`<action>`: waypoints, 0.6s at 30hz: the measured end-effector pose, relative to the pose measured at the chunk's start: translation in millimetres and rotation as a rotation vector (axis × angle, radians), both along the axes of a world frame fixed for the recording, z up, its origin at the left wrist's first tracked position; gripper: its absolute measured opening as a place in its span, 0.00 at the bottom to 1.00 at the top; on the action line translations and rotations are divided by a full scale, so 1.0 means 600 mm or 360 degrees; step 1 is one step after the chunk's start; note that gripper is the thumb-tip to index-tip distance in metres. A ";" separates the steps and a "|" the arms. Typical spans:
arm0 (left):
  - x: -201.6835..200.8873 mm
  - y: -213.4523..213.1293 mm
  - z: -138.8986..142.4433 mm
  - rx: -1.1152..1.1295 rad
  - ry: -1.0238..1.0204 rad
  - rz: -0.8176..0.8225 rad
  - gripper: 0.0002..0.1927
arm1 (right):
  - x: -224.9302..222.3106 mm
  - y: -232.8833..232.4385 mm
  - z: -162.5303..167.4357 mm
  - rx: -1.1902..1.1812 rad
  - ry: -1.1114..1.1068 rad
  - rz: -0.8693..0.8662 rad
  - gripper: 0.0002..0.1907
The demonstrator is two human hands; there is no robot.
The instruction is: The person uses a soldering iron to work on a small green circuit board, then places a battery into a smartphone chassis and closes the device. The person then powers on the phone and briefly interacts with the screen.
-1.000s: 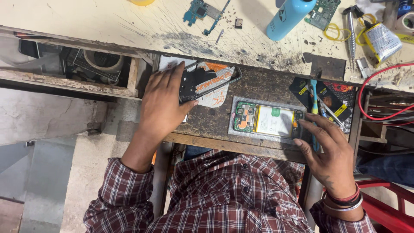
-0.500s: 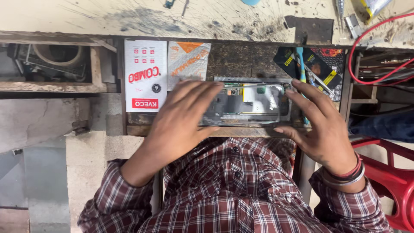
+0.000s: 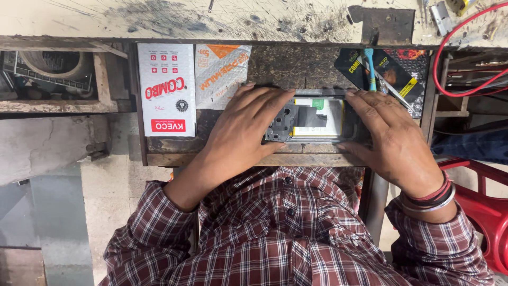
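An opened phone (image 3: 312, 121) lies on a dark pull-out shelf (image 3: 233, 151), its back off, showing a pale battery, a dark camera frame and a black piece across the middle. My left hand (image 3: 241, 130) lies on the phone's left end, fingers spread over the top edge, thumb under the lower edge. My right hand (image 3: 391, 140) presses the right end, fingers on the top right corner, thumb along the bottom. Both hands grip the phone from its two sides.
A white and red flat packet (image 3: 165, 87) and a grey and orange packet (image 3: 219, 71) lie left on the shelf. A dark packet (image 3: 394, 71) with a blue-handled tool (image 3: 370, 66) lies right. Scuffed worktop (image 3: 211, 18) above, red wire (image 3: 460, 58), red chair (image 3: 487, 212).
My left hand brought a dark part over from the left and both hands closed on the phone. The view has shifted down, so the upper worktop is out of sight.
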State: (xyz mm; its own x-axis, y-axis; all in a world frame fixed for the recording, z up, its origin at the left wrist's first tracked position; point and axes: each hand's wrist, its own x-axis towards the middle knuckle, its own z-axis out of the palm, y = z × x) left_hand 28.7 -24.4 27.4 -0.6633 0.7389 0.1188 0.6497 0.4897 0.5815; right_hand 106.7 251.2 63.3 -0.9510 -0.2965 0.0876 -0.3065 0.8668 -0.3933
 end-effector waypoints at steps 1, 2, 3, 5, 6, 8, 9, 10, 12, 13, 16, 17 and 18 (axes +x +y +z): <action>-0.001 0.000 -0.001 -0.0008 0.0004 0.0006 0.53 | -0.001 0.000 -0.001 0.0020 -0.0013 -0.0007 0.42; -0.002 -0.001 -0.002 -0.0016 0.0009 0.0012 0.53 | -0.002 -0.001 -0.002 0.0040 -0.0024 -0.0014 0.42; -0.002 -0.001 -0.002 -0.0023 0.0013 0.0018 0.53 | -0.003 0.000 -0.003 0.0060 -0.0037 -0.0021 0.42; -0.003 -0.004 -0.002 -0.0015 -0.0019 0.0019 0.53 | -0.005 -0.002 -0.004 0.0067 -0.0054 -0.0018 0.41; -0.004 -0.005 -0.002 -0.0010 -0.0035 0.0022 0.53 | -0.006 -0.002 -0.004 0.0072 -0.0061 -0.0014 0.41; -0.004 -0.006 -0.001 -0.0008 -0.0036 0.0028 0.53 | -0.007 -0.003 -0.002 0.0082 -0.0074 -0.0020 0.42; -0.004 -0.007 -0.001 -0.0008 -0.0038 0.0031 0.53 | -0.007 -0.003 -0.002 0.0086 -0.0082 -0.0023 0.42; -0.004 -0.008 -0.001 -0.0019 -0.0054 0.0041 0.53 | -0.008 -0.004 -0.001 0.0092 -0.0096 -0.0027 0.42; -0.003 -0.010 -0.001 -0.0044 -0.0085 0.0058 0.52 | -0.008 -0.006 0.000 0.0103 -0.0123 -0.0035 0.41; -0.003 -0.010 -0.002 -0.0067 -0.0073 0.0061 0.52 | -0.009 -0.006 0.000 0.0115 -0.0123 -0.0034 0.42; -0.001 -0.011 -0.008 -0.0130 -0.0045 0.0059 0.50 | -0.009 -0.008 0.001 0.0164 -0.0135 -0.0036 0.42; 0.000 -0.012 -0.010 -0.0148 -0.0034 0.0053 0.50 | -0.009 -0.008 0.001 0.0188 -0.0139 -0.0038 0.42; 0.001 -0.014 -0.012 -0.0165 -0.0021 0.0047 0.50 | -0.009 -0.008 0.001 0.0213 -0.0142 -0.0042 0.42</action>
State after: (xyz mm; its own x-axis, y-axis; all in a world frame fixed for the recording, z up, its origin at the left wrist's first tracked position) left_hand 29.4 -32.6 20.3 -0.6859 0.7269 0.0339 0.6268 0.5664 0.5351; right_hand 101.3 246.2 63.8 -0.9608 -0.2750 -0.0366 -0.2521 0.9206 -0.2983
